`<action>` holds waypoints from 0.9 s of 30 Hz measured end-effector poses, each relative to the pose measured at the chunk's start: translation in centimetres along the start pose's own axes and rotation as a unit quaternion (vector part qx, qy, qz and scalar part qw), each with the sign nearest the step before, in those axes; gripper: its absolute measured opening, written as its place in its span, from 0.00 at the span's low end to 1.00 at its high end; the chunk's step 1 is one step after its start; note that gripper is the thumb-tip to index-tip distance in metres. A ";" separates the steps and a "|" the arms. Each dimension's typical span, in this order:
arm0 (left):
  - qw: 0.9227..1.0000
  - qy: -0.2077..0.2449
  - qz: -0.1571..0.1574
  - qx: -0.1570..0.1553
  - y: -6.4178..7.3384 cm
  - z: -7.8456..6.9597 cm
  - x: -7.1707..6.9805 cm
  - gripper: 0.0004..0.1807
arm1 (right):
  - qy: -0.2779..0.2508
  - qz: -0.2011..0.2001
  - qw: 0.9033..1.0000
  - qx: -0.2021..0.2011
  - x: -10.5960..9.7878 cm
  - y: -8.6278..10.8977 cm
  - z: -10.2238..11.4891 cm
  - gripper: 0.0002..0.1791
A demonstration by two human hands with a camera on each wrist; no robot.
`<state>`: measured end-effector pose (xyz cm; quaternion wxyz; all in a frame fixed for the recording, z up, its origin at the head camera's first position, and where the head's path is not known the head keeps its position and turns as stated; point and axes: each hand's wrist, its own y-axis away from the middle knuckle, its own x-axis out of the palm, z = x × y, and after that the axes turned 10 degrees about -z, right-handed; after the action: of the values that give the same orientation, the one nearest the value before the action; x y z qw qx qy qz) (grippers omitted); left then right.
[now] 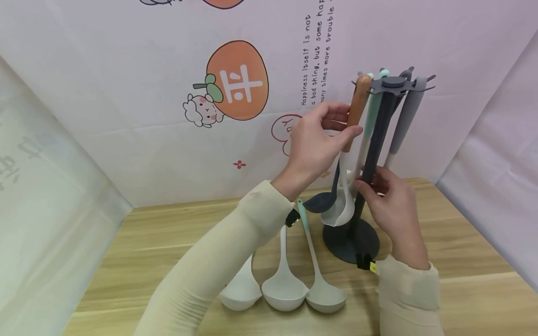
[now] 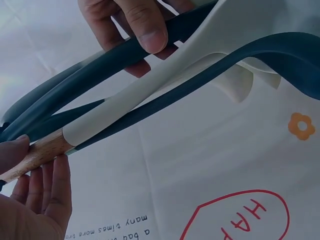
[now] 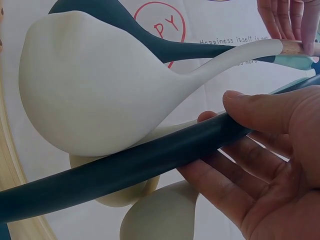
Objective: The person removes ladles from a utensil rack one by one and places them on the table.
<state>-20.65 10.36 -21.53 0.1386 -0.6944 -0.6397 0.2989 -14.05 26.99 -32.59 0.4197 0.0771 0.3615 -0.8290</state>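
Note:
My left hand (image 1: pixel 317 140) pinches the wooden handle (image 1: pixel 359 100) of a white ladle between thumb and fingers. The handle's top end is right at a hook of the dark utensil stand (image 1: pixel 393 83). Downward hangs the ladle's white bowl (image 3: pixel 90 80), in front of the stand's pole (image 3: pixel 125 167) in the right wrist view. Lower down, my right hand (image 1: pixel 395 200) grips that pole with thumb and fingers. Beside the white ladle hangs a dark blue ladle (image 1: pixel 321 201). Mint-handled (image 1: pixel 372 114) and grey-handled (image 1: pixel 407 116) utensils hang from the stand too, their lower parts partly hidden.
Three pale ladles lie side by side on the wooden table: a left one (image 1: pixel 239 294), partly behind my left sleeve, a middle one (image 1: pixel 285 291) and a mint-ended one (image 1: pixel 325 298). The stand's round base (image 1: pixel 350 245) rests on the table. A printed white cloth (image 1: pixel 147 154) hangs behind.

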 end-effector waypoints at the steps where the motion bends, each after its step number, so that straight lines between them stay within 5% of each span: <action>1: 1.000 0.000 0.000 -0.001 0.0 0.0 0.1 0.21 | 0.000 0.000 1.000 0.000 0.0 0.0 0.0 0.18; 12: 1.000 -0.008 0.016 0.006 -0.1 -0.3 -0.2 0.16 | -0.006 -0.002 1.000 -0.003 0.0 -0.1 -0.2 0.19; 27: 0.996 -0.051 0.061 -0.040 0.0 -1.9 -1.0 0.15 | -0.012 0.001 1.000 0.001 0.0 0.0 0.0 0.19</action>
<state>-19.49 9.71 -19.80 0.0591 -0.7209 -0.6140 0.3160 -14.06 27.01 -32.53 0.4251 0.0680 0.3559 -0.8294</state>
